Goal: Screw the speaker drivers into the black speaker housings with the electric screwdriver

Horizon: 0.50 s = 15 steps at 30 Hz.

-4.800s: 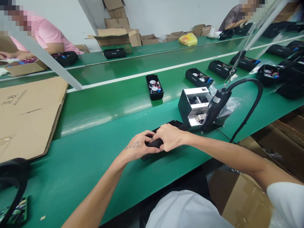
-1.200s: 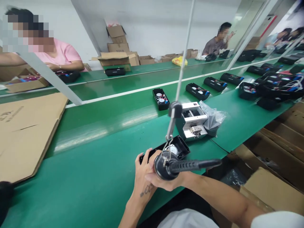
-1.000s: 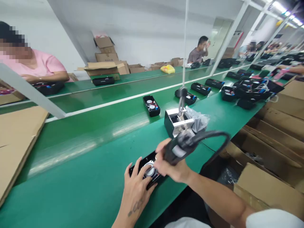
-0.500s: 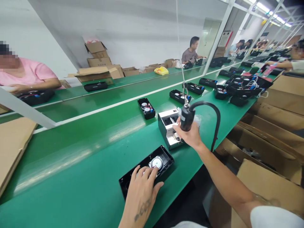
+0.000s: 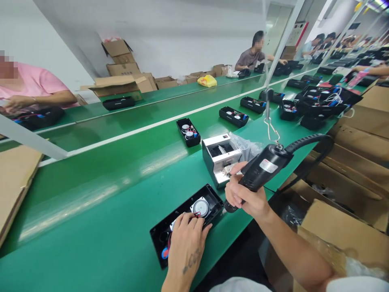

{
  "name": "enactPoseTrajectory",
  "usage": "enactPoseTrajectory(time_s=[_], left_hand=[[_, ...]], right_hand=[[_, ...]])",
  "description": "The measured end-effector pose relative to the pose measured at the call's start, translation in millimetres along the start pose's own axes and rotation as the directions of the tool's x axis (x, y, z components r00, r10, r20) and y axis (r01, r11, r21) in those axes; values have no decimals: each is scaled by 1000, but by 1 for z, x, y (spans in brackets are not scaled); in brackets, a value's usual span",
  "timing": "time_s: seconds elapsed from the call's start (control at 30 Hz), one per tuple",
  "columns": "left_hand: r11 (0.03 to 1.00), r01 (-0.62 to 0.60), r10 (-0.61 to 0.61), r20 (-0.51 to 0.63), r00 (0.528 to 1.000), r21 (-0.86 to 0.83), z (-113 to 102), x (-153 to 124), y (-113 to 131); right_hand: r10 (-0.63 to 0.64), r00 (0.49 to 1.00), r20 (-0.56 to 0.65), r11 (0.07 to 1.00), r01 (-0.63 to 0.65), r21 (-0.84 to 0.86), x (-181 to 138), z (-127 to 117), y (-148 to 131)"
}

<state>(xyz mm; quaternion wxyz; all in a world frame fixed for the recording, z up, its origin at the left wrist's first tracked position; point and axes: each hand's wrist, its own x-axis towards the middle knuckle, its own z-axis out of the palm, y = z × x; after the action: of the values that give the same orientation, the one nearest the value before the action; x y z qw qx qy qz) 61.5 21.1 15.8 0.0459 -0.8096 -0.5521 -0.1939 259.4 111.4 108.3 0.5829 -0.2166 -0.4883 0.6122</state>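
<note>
An open black speaker housing [image 5: 161, 237] lies on the near green bench, with a round silver driver [image 5: 200, 207] and red wires inside. My left hand [image 5: 186, 242] rests on it, fingers pressed flat over the inner parts. My right hand [image 5: 243, 197] is wrapped round a black electric screwdriver [image 5: 261, 170] that hangs from a hook and cord; its tip points down at the housing's right end. A white and black screw feeder box [image 5: 220, 158] stands just behind the screwdriver.
Several more open black housings [image 5: 188, 132] ride the green conveyor belt [image 5: 121, 138] beyond. Cardboard boxes [image 5: 346, 235] stand at my right, a flat cardboard sheet [image 5: 15, 178] at the left. Other people work across the line and further down it.
My right hand has brought the screwdriver from over the feeder box down to the housing's right end. My left hand stays pressed on the housing. The view shifted slightly.
</note>
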Motion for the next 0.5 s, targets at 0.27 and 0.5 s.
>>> enactPoseTrajectory(time_s=[0.27,0.5], left_hand=[[998,49,-49,-6,999,-42,5,-5,2],[1000,14,-15,41,999,27,3,-1,-3]], right_hand=[[-42,999,11,999,42,2,0,7,8],[-390,869,-306,872,242,-425,44,-21,-13]])
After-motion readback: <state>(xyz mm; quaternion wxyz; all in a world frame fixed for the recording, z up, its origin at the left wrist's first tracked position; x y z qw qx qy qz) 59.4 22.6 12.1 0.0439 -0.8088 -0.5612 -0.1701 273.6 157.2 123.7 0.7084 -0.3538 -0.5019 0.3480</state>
